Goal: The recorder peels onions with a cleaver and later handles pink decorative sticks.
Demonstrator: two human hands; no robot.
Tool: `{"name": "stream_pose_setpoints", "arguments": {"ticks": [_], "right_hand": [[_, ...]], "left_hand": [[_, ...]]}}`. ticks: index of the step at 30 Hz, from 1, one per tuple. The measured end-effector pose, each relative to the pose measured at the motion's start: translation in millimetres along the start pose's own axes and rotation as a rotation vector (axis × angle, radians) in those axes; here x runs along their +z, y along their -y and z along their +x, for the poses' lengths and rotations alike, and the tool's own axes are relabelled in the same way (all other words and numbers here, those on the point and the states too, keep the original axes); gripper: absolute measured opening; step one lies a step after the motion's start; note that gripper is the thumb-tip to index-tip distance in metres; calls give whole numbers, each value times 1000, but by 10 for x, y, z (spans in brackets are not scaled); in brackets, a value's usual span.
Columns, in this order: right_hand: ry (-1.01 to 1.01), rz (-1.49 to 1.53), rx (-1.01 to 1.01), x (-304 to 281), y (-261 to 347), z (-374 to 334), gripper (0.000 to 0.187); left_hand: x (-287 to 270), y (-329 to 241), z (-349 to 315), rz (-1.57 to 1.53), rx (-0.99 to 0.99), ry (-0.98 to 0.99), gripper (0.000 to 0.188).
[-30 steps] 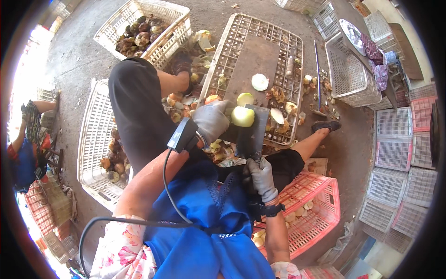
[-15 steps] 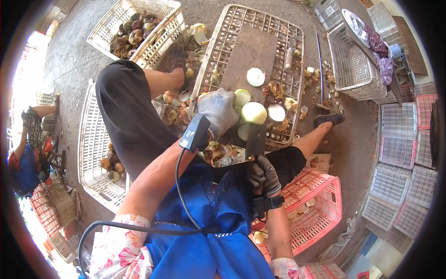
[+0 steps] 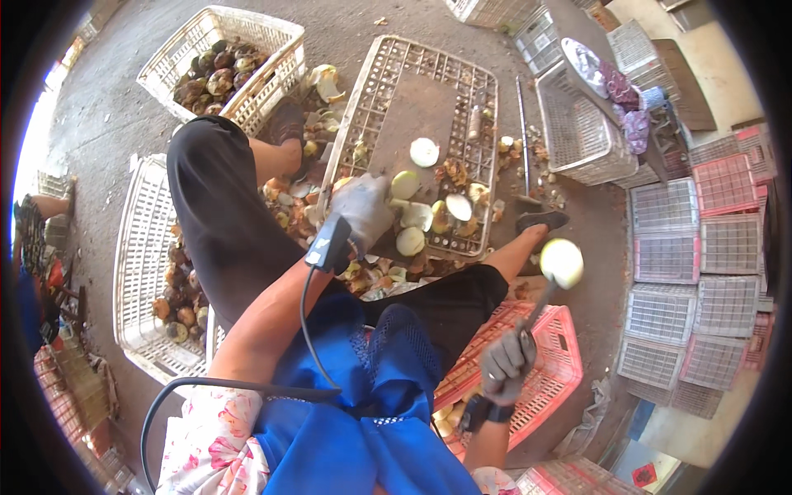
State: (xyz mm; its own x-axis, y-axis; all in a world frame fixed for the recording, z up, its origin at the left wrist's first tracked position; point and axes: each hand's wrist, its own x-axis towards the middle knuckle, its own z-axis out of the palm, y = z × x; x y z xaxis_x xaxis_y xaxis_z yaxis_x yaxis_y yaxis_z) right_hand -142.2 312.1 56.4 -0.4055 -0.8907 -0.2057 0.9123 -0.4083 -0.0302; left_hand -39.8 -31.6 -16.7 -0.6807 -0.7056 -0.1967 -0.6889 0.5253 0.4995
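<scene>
My right hand (image 3: 507, 365), in a grey glove, grips a knife (image 3: 540, 308) held up over the red crate. A pale peeled onion (image 3: 562, 262) sits on the far end of its blade. My left hand (image 3: 363, 213), also gloved, rests with curled fingers at the near left edge of an upturned plastic crate (image 3: 341, 139); an orange-brown bit shows by its fingertips, but what it holds is hidden. Right of that hand lie pale cut onion pieces (image 3: 410, 241). Farther off, a white onion piece (image 3: 424, 152) lies on a brown board (image 3: 410, 115) on the crate.
White crates of dark unpeeled onions stand far left (image 3: 289, 40) and beside my left leg (image 3: 124, 272). A red crate (image 3: 569, 351) with pale onions is at my right. A second knife (image 3: 475, 120) lies on the upturned crate. Peels litter the ground; stacked crates (image 3: 660, 313) line the right.
My right hand has swung right and slightly down, carrying the knife and the peeled onion off the upturned crate toward the red crate. My left hand stays by the upturned crate. The view has shifted.
</scene>
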Motion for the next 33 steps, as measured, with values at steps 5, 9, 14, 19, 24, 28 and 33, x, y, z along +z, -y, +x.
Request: {"name": "stream_pose_setpoints", "arguments": {"ticks": [5, 9, 14, 19, 24, 28, 33], "right_hand": [[-1151, -1142, -615, 21, 18, -1039, 27], [-1536, -1294, -761, -875, 79, -1805, 22], [-1396, -1017, -1103, -1013, -154, -1624, 13], [-1097, -1158, -1000, -443, -251, -543, 16], [-729, -1509, -768, -82, -363, 1102, 23], [-540, -1506, -547, 3, -604, 2381, 21], [-496, -1420, -224, -377, -1157, 3226, 21]], "left_hand": [[-157, 223, -80, -863, -376, -170, 43], [-733, 206, 195, -954, -364, -473, 43], [-343, 1243, 1440, -1325, -451, -673, 57], [-587, 929, 1258, -1337, -282, -641, 63], [-1428, 851, 451, -759, 310, -922, 57], [-2233, 1479, -701, -1205, 223, -1005, 44], [-1888, 3414, -2311, -1214, -566, -1133, 43]]}}
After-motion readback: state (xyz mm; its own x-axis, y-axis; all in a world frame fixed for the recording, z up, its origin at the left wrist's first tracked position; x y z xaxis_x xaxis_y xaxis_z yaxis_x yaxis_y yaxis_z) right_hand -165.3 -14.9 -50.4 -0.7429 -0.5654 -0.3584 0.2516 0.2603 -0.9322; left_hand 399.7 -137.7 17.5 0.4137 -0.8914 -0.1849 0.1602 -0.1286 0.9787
